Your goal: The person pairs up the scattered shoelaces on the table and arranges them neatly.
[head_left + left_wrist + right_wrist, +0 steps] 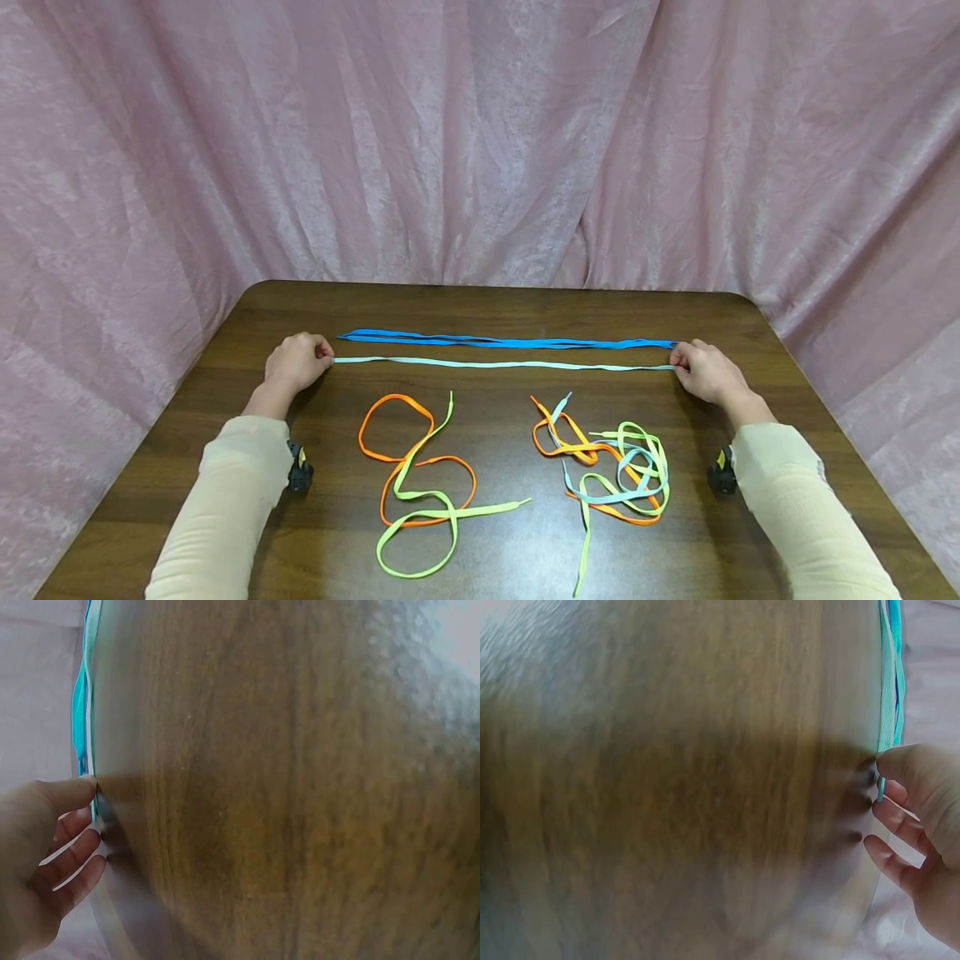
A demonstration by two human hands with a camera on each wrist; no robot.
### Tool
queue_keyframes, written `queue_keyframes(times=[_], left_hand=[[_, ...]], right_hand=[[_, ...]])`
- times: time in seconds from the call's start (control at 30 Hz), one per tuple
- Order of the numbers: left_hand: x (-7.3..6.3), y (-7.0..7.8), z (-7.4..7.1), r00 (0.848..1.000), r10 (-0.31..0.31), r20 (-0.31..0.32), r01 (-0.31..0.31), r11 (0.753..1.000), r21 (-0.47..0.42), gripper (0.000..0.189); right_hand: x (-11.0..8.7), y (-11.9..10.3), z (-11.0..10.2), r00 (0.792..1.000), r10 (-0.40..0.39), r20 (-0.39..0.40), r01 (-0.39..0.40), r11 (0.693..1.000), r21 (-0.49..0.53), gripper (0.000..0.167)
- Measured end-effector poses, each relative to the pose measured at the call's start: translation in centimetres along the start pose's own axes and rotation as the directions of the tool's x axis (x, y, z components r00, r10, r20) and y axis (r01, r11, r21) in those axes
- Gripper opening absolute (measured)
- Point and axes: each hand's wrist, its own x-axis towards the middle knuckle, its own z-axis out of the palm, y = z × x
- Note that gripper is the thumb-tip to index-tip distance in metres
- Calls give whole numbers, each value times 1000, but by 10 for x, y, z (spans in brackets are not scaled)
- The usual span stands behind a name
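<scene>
A pale mint shoelace [495, 364] stretches nearly straight from side to side across the table. My left hand [300, 363] pinches its left end between thumb and fingertips, and my right hand [708, 372] pinches the right end. In the left wrist view the lace [89, 727] runs up from under the thumb of the left hand [52, 840]. The right wrist view has the lace tip [881, 789] poking out below the thumb of the right hand [922, 817]. Just behind it lie blue shoelaces [510, 342], straight and side by side, their right end partly hidden by my right hand.
Nearer on the brown table [315, 550], an orange shoelace [362, 429] and a yellow-green shoelace [495, 509] lie in loops at left. At right is a tangle of orange [637, 521], light blue [567, 479] and yellow-green laces [585, 542]. Pink curtains [465, 150] hang behind.
</scene>
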Motion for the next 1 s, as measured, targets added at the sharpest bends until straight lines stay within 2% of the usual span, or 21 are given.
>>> queue_keyframes(times=[0.23, 0.43, 0.67, 0.87, 1.0], left_hand=[[-2, 1, 0, 1000, 1, 1, -1, 1000, 1, 3], [-5, 2, -3, 999, 4, 51, -4, 1000, -5, 9], [-10, 5, -11, 992, 38, 118, -41, 999, 26, 25], [-15, 12, -17, 989, 88, 119, -94, 995, 45, 29], [-18, 22, -20, 986, 134, 101, -139, 989, 54, 30]], right_hand=[[3, -1, 1, 1000, 27, -8, -27, 1000, -8, 6], [2, -5, -3, 998, 53, 45, -53, 999, -7, 7], [-3, -8, -11, 997, -5, 73, 5, 1000, -2, 16], [-9, -12, -16, 995, -32, 99, 33, 999, -8, 22], [-13, -18, -20, 995, -68, 78, 69, 998, -8, 23]])
